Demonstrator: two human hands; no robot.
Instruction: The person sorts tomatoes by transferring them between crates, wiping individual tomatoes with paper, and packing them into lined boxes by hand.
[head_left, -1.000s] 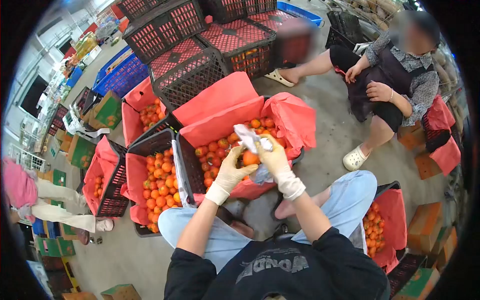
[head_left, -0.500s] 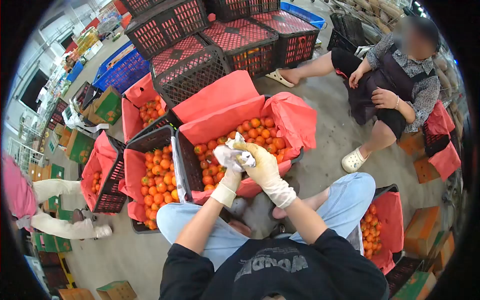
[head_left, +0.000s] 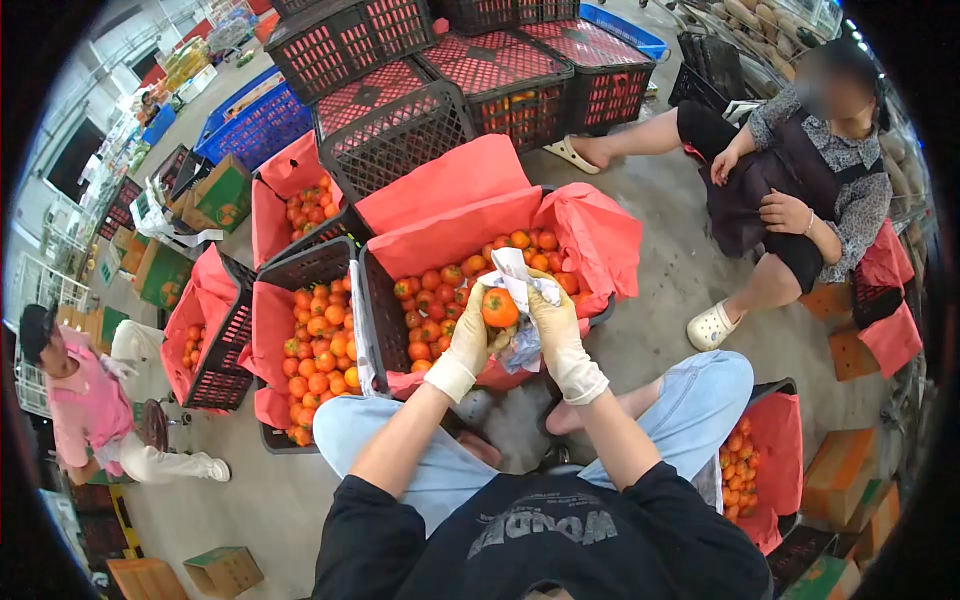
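Both my hands wear pale gloves and meet over the front of a black crate (head_left: 372, 305) lined with red paper and filled with tomatoes (head_left: 437, 298). My left hand (head_left: 466, 345) is closed round one orange-red tomato (head_left: 499, 308), its stem end facing up. Against the tomato's other side, my right hand (head_left: 556, 328) grips a crumpled white cloth (head_left: 514, 272) with printed marks. Part of the cloth hangs below, between the hands. The fingertips under the tomato are hidden.
Another tomato crate (head_left: 265, 350) stands to the left, and one (head_left: 785, 450) by my right knee. Stacked black crates (head_left: 520, 105) rise behind. A seated person (head_left: 800, 190) is at the right, legs stretched toward the crates; another person (head_left: 95, 400) is at the left.
The tomato, covered by the cloth and hands before, now shows between my hands. My hands have spread slightly apart. The person at the left has come further into view.
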